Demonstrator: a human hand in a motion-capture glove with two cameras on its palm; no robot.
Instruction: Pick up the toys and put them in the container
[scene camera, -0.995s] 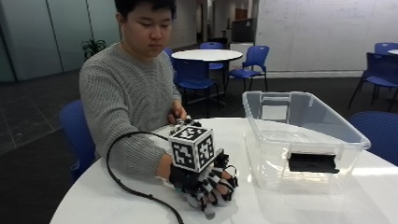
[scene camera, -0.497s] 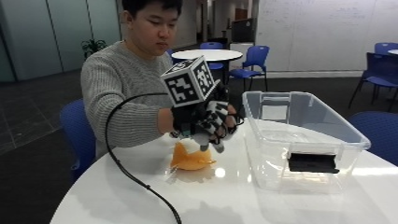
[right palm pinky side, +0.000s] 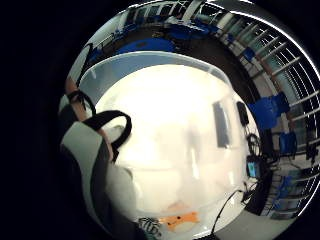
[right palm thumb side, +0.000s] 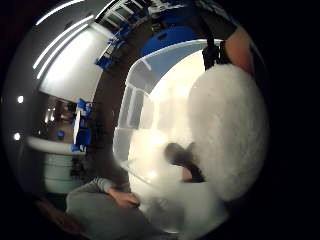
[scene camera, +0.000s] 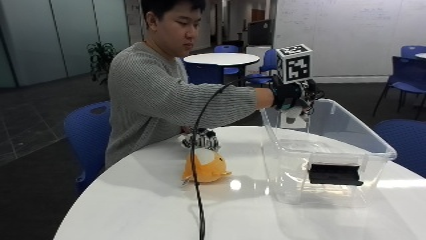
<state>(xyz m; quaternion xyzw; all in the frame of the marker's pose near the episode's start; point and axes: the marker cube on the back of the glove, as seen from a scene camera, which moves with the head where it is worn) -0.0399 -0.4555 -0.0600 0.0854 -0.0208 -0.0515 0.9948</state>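
In the outside view my gloved right hand (scene camera: 291, 96) is raised over the near left corner of the clear plastic container (scene camera: 373, 145) and grips a white plush toy (scene camera: 291, 119) that hangs below the fingers. The thumb side palm view is largely filled by that fluffy white toy (right palm thumb side: 227, 130), with the container's wall (right palm thumb side: 135, 110) beneath it. An orange plush toy (scene camera: 205, 167) lies on the white table (scene camera: 146, 200), and a black-and-white striped toy (scene camera: 202, 140) sits just behind it. The little finger side palm view looks down into the container (right palm pinky side: 150, 57), with the orange toy (right palm pinky side: 180, 220) beside it.
A black latch (scene camera: 335, 174) sits on the container's front wall. A black cable (scene camera: 197, 190) runs from the glove across the table. Blue chairs (scene camera: 86, 140) and another round table (scene camera: 221, 59) stand around.
My right hand has risen from the table with the white toy and moved right to above the container. The orange toy it had covered now lies in plain sight.
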